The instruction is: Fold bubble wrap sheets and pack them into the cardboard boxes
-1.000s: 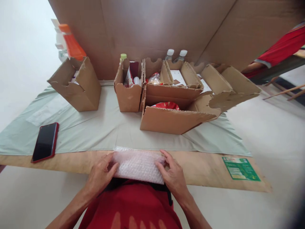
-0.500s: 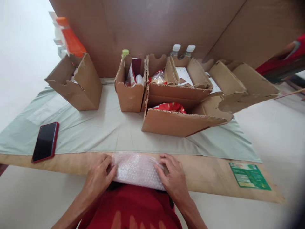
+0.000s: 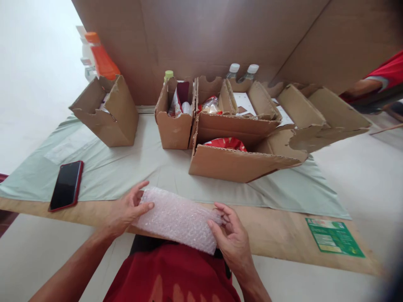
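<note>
A bubble-wrap bundle (image 3: 178, 219) is held between both hands just above the near table edge (image 3: 277, 235), tilted down toward the right. Its left end is clasped by the left hand (image 3: 126, 212), its right end pinched by the right hand (image 3: 233, 241). Beyond the left hand a phone (image 3: 66, 185) is laid; ahead of the hands cardboard boxes (image 3: 233, 161) are set.

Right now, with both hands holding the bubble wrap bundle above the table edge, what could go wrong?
1. The bubble wrap bundle is gripped only at its ends by the left hand and right hand; whatever is inside might slide out.
2. It hangs partly past the table edge, so a slip could drop it to the floor.
3. The phone lies near the left elbow's path.
</note>
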Demonstrator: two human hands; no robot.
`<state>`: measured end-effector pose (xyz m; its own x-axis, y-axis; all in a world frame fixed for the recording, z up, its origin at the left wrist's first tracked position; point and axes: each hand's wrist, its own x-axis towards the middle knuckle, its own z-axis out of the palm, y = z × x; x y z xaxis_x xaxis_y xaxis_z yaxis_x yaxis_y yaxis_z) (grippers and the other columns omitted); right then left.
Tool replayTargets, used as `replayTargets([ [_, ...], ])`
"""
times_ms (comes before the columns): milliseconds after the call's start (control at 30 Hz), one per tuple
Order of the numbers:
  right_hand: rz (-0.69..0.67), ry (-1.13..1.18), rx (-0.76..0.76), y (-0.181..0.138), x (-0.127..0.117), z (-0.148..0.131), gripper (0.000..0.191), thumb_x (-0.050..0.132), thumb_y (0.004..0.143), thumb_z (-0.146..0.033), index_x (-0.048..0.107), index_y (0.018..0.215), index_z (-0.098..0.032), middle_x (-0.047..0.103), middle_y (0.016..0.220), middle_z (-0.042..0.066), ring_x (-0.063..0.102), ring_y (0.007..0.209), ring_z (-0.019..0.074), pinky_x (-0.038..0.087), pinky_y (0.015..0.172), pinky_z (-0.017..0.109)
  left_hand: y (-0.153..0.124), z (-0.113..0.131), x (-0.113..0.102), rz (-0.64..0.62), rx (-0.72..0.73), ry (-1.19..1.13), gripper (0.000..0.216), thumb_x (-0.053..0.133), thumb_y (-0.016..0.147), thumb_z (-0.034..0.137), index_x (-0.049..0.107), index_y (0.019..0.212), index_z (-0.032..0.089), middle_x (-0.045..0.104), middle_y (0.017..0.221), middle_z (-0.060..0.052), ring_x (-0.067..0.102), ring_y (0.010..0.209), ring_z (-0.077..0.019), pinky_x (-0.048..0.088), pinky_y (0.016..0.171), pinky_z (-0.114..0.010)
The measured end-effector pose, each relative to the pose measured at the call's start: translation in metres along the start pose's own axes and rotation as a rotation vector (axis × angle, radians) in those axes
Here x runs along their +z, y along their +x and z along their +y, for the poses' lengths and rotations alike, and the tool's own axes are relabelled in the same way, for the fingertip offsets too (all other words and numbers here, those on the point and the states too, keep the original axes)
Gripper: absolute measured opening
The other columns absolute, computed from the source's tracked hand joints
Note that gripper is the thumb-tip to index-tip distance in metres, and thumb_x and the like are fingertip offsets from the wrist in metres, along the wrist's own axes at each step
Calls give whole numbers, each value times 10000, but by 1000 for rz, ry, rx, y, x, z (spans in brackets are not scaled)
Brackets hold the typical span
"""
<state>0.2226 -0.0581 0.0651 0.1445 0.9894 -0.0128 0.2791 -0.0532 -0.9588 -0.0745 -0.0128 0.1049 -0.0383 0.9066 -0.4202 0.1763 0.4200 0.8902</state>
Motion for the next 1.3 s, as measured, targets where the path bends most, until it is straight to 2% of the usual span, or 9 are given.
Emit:
replayTargets([
  [200, -53, -51, 30, 7, -2, 7, 475, 668, 868, -393, 613, 1293, -190, 721, 970, 78, 715, 850, 197, 598, 806, 321, -6, -18, -5, -180, -64, 33, 565, 687, 808, 539, 630, 1237, 175, 761, 977, -74, 711, 798, -220, 558, 683, -318],
  [367, -282, -67, 40, 10, 10, -5, 548, 584, 918, -359, 524, 1436, -189, 676, 852, 18, 650, 720, 160, 550, 683, 275, 38, 29, -8, -19, 395, 638, 342, 624, 874, 367, 703, 1157, 194, 770, 984, -52, 702, 852, -236, 561, 774, -346],
  [500, -354, -73, 61, 8, 35, -13, 620, 546, 928, -325, 458, 1531, -210, 600, 727, -34, 547, 597, 139, 493, 585, 246, 78, 56, 11, 198, 687, 926, 468, 650, 853, 206, 633, 1317, 143, 719, 1187, -141, 642, 1117, -319, 480, 1032, -517],
  [600, -342, -53, 77, 9, 45, -11, 574, 535, 946, -339, 514, 1511, -239, 664, 792, -5, 553, 589, 135, 497, 574, 245, 64, 31, 20, 207, 878, 887, 412, 573, 910, 157, 621, 1319, 150, 682, 1229, -158, 608, 1176, -312, 483, 1041, -516],
  [700, -376, -6, 106, 13, 45, -7, 399, 542, 957, -386, 717, 1285, -241, 725, 894, 39, 579, 577, 133, 504, 552, 249, 13, -14, 15, 44, 1015, 821, 443, 490, 875, 49, 649, 1255, 211, 683, 1231, -131, 602, 1209, -289, 512, 1039, -486],
  [833, -434, 80, 227, 16, 44, -9, 380, 586, 931, -474, 768, 1112, -194, 705, 750, 37, 620, 595, 155, 502, 558, 252, -40, -55, 16, -78, 989, 876, 607, 547, 809, 75, 561, 1405, 191, 585, 1448, -166, 480, 1408, -345, 487, 1119, -524],
  [1033, -498, 224, 449, 10, 40, -16, 562, 627, 871, -568, 689, 1215, -127, 653, 634, 4, 536, 476, 118, 450, 500, 240, -24, -65, 38, 97, 1048, 774, 550, 534, 831, 32, 594, 1354, 193, 706, 1263, -151, 626, 1259, -298, 546, 1056, -473],
  [1167, -457, 77, 220, 7, 21, -20, 491, 663, 851, -381, 649, 1305, -197, 692, 863, 35, 625, 633, 145, 532, 595, 271, -15, -63, 35, 116, 930, 572, 455, 518, 861, 44, 648, 1257, 225, 776, 1086, -86, 726, 1054, -236, 602, 942, -390],
  [1300, -379, -200, -168, 18, 22, -25, 666, 722, 765, -231, 586, 1416, -263, 626, 1383, 107, 619, 1207, 269, 530, 1002, 415, -17, -52, 33, 110, 576, 386, 393, 561, 944, 224, 605, 1333, 204, 782, 1110, -97, 759, 1000, -226, 628, 860, -340],
])
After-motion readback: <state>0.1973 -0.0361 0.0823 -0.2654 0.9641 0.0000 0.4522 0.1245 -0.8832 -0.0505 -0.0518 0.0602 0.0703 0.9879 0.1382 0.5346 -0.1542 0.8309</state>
